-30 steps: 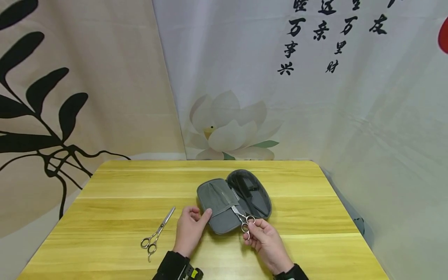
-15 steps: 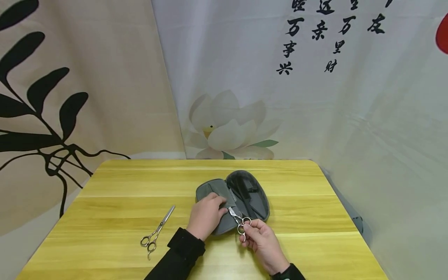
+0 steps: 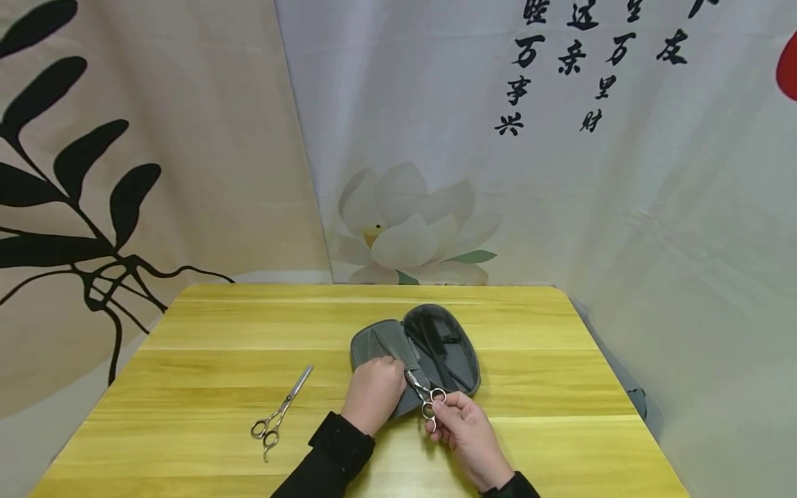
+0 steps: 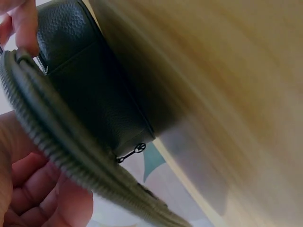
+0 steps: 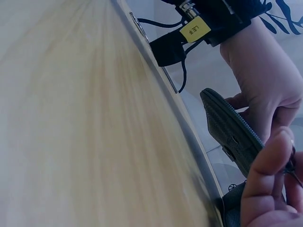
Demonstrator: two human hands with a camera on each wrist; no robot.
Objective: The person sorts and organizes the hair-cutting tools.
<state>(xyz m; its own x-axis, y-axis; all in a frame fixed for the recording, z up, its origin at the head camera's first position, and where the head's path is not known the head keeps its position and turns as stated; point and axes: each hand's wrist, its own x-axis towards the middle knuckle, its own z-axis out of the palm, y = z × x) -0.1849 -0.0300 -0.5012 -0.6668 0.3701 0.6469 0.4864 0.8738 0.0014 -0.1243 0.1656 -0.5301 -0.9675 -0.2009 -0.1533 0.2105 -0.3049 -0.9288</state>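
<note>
A grey zip case lies unfolded near the table's middle, its flap with a pocket to the left and a deeper half to the right. My left hand is on the flap, fingers curled at the pocket's lower edge; its fingertips are hidden from above. The left wrist view shows that hand curled behind the zipped rim of the flap. With my right hand I pinch the finger rings of silver scissors, whose blades point into the pocket's opening. The right wrist view largely hides these scissors behind my fingers.
Another pair of silver scissors lies on the wooden table, left of my left forearm. Black items, one like a comb, sit in the case's deeper half. A printed cloth hangs behind the table.
My left hand has moved from the flap's left edge onto the pocket, then slightly lower, with its fingers curling in. The held scissors have shifted slightly left.
</note>
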